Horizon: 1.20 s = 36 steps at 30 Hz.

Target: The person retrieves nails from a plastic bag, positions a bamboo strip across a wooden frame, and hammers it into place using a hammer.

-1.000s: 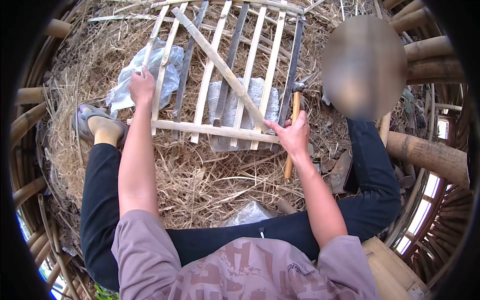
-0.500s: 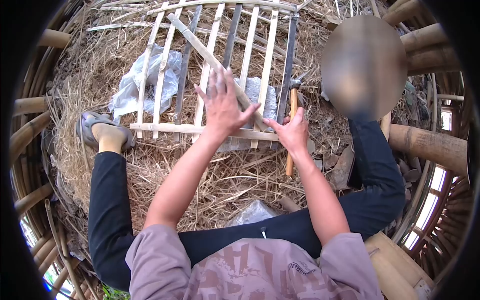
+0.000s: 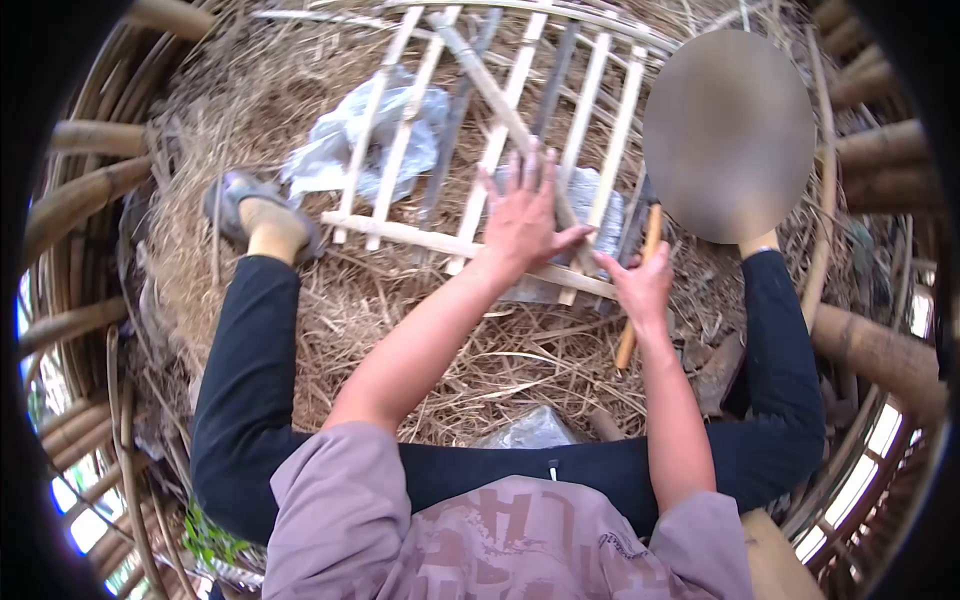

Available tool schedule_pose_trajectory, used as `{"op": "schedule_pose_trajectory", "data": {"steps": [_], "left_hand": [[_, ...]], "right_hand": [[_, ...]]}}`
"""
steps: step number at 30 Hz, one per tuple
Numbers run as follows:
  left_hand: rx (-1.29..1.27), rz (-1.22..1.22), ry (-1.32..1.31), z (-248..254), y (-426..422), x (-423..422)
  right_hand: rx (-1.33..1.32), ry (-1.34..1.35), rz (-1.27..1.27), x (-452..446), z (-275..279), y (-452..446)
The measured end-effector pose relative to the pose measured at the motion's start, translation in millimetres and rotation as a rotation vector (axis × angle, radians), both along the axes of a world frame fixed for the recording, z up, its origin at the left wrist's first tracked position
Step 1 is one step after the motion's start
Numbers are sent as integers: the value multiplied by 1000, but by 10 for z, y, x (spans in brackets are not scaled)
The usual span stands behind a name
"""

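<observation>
A frame of pale and dark slats, joined by a bottom crosspiece (image 3: pixel 400 233), lies over the straw. Across the slats runs a diagonal strip (image 3: pixel 485 80). My left hand (image 3: pixel 522 225) lies with fingers spread on the strip and the slats near the frame's lower right. At the lower right corner my right hand (image 3: pixel 642 285) grips the frame, thumb on top where strip and crosspiece meet. A hammer (image 3: pixel 640 290) with a wooden handle lies just beside it, partly behind the hand. Under the slats a pale block (image 3: pixel 597 200) shows.
Crumpled clear plastic (image 3: pixel 335 150) lies under the left slats. Another plastic-wrapped piece (image 3: pixel 530 428) sits near my lap. Thick bamboo poles (image 3: pixel 880 355) curve round both sides. My legs stretch out left and right; a blurred patch covers the upper right.
My left hand has let go of the left slat and moved right onto the diagonal strip, fingers spreading. My right hand keeps its place at the corner. The whole view has shifted.
</observation>
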<state>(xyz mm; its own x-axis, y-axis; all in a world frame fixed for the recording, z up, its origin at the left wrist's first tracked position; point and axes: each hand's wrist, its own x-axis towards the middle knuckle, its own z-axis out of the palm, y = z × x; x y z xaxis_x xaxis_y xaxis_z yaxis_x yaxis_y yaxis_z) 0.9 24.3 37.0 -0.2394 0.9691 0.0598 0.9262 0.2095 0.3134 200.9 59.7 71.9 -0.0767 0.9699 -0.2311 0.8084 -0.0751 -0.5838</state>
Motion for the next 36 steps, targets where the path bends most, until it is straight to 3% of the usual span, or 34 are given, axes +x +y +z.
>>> {"op": "schedule_pose_trajectory", "data": {"steps": [21,24,25,26,27,29,31,36], "left_hand": [[69,16,-29,133,-25,-94],[358,80,-14,362,13,-595],[521,121,109,552,9,-876],[772,192,64,550,60,-1171],[814,332,34,424,70,-1518],[643,536,-24,487,-139,-1995],[397,452,-29,212,-401,-2464],[85,406,-285,-221,-744,-3094]], "right_hand": [[86,-38,67,-5,-32,23],[65,-50,50,-23,12,3],[57,-48,48,-29,23,3],[50,-47,45,-27,32,2],[44,-46,43,-29,44,5],[32,-63,37,-30,59,2],[26,-55,32,-25,40,14],[20,-66,45,-16,36,26]]}}
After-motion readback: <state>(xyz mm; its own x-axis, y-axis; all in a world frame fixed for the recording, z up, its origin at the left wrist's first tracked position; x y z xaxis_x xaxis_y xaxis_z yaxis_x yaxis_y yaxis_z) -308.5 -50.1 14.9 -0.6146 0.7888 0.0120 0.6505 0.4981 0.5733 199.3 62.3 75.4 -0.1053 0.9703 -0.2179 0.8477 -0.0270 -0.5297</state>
